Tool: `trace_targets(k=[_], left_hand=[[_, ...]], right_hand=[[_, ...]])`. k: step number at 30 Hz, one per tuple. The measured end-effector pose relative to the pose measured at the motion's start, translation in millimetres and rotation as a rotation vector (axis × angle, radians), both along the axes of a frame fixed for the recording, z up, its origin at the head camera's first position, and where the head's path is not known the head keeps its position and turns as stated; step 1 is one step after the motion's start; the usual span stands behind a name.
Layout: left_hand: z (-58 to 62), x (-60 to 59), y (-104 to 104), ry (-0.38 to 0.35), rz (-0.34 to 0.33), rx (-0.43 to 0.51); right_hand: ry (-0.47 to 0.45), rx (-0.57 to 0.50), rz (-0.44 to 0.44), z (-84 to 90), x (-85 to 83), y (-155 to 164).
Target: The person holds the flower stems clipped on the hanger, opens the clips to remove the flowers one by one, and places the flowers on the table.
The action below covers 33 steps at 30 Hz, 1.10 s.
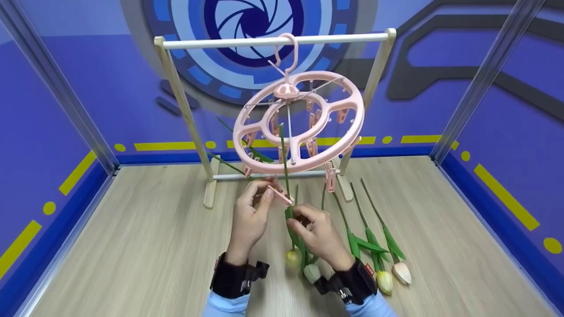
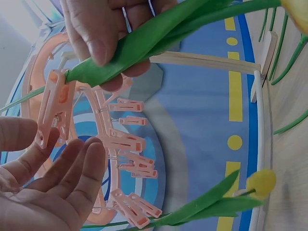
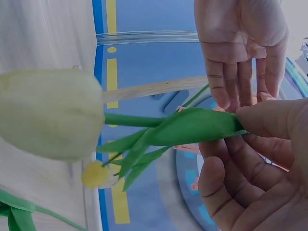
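My left hand (image 1: 250,215) pinches a pink clothespin (image 2: 54,108) between thumb and fingertips, below the front rim of a round pink hanger (image 1: 308,165). With thumb and fingers, my right hand (image 1: 319,231) holds an artificial tulip (image 3: 50,115) by its green leaf (image 3: 197,126). This tulip has a pale yellow head (image 1: 292,259) at the lower end, and its thin green stem (image 1: 284,154) points up past the hanger's rim. The clothespin's tip overlaps the stem just above the leaf in the left wrist view. Another yellow tulip (image 2: 260,183) hangs at clothespins farther round the ring.
The hanger hooks over the white bar (image 1: 211,44) of a wooden stand (image 1: 183,105). More clothespins (image 1: 330,176) dangle from it. Several tulips lie on the table (image 1: 145,246) to the right, including a yellow one (image 1: 384,281) and a pinkish one (image 1: 402,273). Blue patterned walls (image 1: 506,176) surround the table.
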<state>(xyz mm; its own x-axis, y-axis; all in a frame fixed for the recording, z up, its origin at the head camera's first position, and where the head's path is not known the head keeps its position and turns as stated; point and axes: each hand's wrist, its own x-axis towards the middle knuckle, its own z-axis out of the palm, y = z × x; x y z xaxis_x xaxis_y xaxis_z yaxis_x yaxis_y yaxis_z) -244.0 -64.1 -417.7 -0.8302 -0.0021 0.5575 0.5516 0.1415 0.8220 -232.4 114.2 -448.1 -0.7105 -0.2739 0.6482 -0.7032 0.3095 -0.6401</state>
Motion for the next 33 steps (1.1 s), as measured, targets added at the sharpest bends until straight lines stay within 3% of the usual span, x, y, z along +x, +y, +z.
trace_targets(k=[9,24,33], left_hand=[[3.5,0.8,-0.9,0.025,-0.031,0.057],[5.2,1.7,-3.0,-0.118,-0.088,0.037],[4.2,2.2,-3.3,-0.12,-0.109,0.072]], right_hand=[[-0.088,0.0,-0.021,-1.8,-0.5,3.4],[-0.055,0.032,-0.077,-1.8,-2.2,6.2],[-0.047,0.022,-0.052,-0.2,-1.4,5.4]])
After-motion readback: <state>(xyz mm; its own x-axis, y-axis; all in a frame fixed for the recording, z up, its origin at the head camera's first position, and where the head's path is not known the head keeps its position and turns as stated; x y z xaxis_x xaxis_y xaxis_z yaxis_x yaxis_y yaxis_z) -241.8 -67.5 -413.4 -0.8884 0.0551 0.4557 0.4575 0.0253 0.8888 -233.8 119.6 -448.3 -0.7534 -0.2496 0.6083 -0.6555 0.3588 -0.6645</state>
